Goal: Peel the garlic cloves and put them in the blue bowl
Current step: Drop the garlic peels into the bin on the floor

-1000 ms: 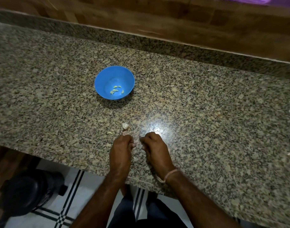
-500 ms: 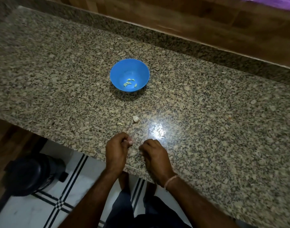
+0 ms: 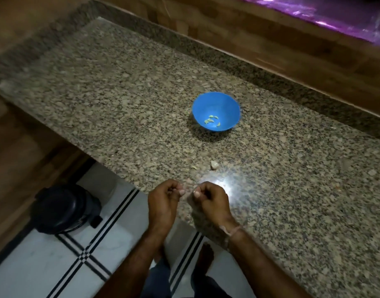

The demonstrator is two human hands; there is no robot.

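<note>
The blue bowl stands on the granite counter, with several peeled pale-green cloves at its bottom. An unpeeled garlic clove lies on the counter in front of the bowl, a smaller pale piece just left of it. Over the counter's front edge, my left hand and my right hand are close together with curled fingers. Their fingertips face each other and pinch a small garlic clove, which the fingers almost wholly hide.
A raised granite ledge and a wooden wall run behind the counter. Below the counter's left end, a black round appliance sits on the white tiled floor. A bright light reflection lies on the counter by my right hand.
Both hands have drawn back from the loose clove to the counter's front edge, still together. The view has swung left, so the bowl now appears farther right.
</note>
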